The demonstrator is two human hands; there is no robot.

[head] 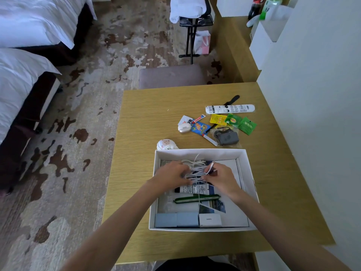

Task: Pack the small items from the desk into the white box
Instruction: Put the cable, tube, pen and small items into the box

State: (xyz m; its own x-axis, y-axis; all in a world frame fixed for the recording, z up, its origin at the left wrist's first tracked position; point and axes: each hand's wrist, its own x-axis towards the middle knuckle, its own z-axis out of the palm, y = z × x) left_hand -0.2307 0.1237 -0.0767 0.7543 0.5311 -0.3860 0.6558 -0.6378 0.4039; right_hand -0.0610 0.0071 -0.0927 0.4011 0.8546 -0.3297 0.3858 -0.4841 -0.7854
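Two hands hold a white cable (195,171) over the white box (248,173) on the desk (148,118). Left hand (172,176) grips one side, right hand (220,178) pinches the other. It looks thin and tangled (all loops).

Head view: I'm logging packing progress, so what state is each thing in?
white box: open, partly filled.
white cable: bundled, held between both hands.
left hand: grips the cable.
right hand: pinches the cable.
white tube: lying on the desk, unpacked.
earbud case: closed, on the desk.
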